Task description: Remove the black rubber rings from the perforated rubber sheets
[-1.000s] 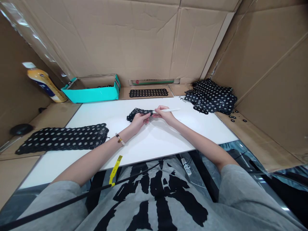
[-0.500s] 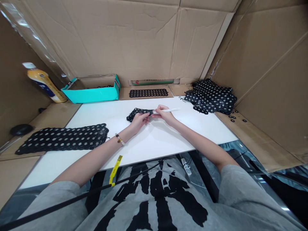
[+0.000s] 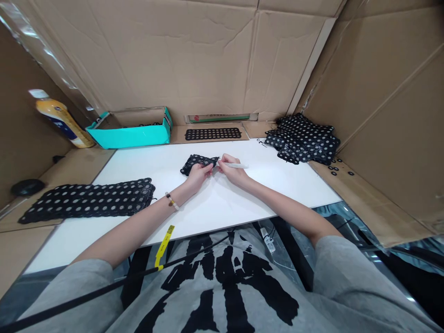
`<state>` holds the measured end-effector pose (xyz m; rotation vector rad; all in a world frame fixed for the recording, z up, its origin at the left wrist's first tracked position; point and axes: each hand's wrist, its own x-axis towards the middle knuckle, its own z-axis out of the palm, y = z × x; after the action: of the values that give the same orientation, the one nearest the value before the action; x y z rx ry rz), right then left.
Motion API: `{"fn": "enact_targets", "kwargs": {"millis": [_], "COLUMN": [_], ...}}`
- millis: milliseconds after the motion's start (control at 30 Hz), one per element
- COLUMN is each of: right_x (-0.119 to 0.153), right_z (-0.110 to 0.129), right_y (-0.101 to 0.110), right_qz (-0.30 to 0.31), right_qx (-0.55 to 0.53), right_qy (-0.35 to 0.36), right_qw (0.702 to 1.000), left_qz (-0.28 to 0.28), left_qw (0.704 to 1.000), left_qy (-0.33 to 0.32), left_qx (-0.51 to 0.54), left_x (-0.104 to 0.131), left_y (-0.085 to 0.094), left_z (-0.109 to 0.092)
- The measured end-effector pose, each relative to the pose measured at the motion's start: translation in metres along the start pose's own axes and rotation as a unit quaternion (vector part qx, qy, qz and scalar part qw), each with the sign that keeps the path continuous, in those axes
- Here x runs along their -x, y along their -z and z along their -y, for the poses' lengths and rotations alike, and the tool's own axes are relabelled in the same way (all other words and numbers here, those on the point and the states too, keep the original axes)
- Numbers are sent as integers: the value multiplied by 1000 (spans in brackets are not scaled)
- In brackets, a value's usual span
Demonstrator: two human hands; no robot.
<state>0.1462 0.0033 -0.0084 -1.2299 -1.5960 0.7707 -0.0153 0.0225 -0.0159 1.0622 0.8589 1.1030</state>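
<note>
Dotted black piece point(image 3: 194, 163) pinched in your left hand point(image 3: 200, 174)
Your right hand point(image 3: 233, 170) grips a white pen-like tool point(image 3: 236, 165), its tip at the piece's right end; beneath your grip lies the white board point(image 3: 222, 199), and left of it, a dotted black stack point(image 3: 93, 199).

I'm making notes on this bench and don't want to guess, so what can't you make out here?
All in the head view:
- Most of the inside of the teal box: hidden by its front wall.
- The tip of the white tool in the right hand: too small.
- Part of the dotted black piece: covered by the left hand.
- Small print on the yellow tag: too small and blurred.
</note>
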Motion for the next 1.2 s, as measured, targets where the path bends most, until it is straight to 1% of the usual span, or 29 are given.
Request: {"fn": "enact_targets", "kwargs": {"millis": [100, 167, 233, 333, 400, 433, 467, 533, 633, 700, 767, 800, 833, 867, 900, 933, 967, 1000, 1067, 1133, 1167, 1200], "right_x": [-1, -2, -4, -10, -15, -18, -20, -24, -26, -27, -27, -27, -26, -25, -24, -22, -19, -17, -14, -14, -16, -17], "right_z": [-1, -2, -3, -4, -4, -5, -7, -13, -25, -29, -28, -25, -21, -17, -12, -8, -4, -2, 1, 0, -1, -2], "right_y": [1, 1, 4, 12, 22, 28, 34, 46, 59, 62, 59, 55, 50, 44, 37, 31, 25, 21, 16, 17, 20, 23], "right_qz": [3, 5, 2, -5, -17, -28, -42, -59, -77, -84, -81, -64, -33, 16, 79, 137, 169, 171, 111, 49, 32, 23], "right_qx": [45, 47, 29, -32, -81, -86, -70, 0, 103, 146, 141, 114, 68, 5, -71, -153, -225, -277, -335, -354, -358, -361], "right_qy": [10, 17, 15, 9, 30, 38, 31, -8, -54, -51, -35, -35, -44, -70, -119, -171, -208, -222, -234, -264, -284, -299], "right_qw": [999, 999, 999, 999, 996, 995, 996, 998, 990, 984, 986, 991, 996, 997, 987, 964, 937, 919, 906, 896, 889, 883], "left_qz": [19, 30, 30, 24, 11, 1, -11, -33, -52, -54, -45, -33, -16, 5, 31, 57, 85, 113, 181, 251, 273, 277], "left_qw": [999, 999, 999, 999, 1000, 1000, 1000, 999, 996, 996, 997, 998, 1000, 1000, 998, 991, 981, 966, 929, 899, 891, 890], "left_qy": [-5, -6, -3, 8, 16, 18, 20, 23, 28, 29, 22, 13, 0, -14, -30, -49, -68, -89, -127, -147, -150, -156], "left_qx": [-28, -43, -40, -22, -6, 3, 14, 36, 63, 71, 63, 50, 26, -9, -55, -108, -163, -216, -295, -328, -331, -328], "left_x": [0, 0, 0, 2, 3, 3, 3, 3, 1, 1, 0, 0, 1, 3, 5, 8, 13, 19, 33, 47, 53, 57], "left_y": [0, 0, -1, -3, -5, -5, -5, -5, -5, -4, -4, -5, -5, -6, -7, -9, -11, -13, -18, -23, -24, -25], "left_z": [0, -1, -2, -4, -6, -6, -6, -7, -7, -6, -6, -6, -5, -5, -5, -6, -7, -8, -12, -17, -20, -23]}}
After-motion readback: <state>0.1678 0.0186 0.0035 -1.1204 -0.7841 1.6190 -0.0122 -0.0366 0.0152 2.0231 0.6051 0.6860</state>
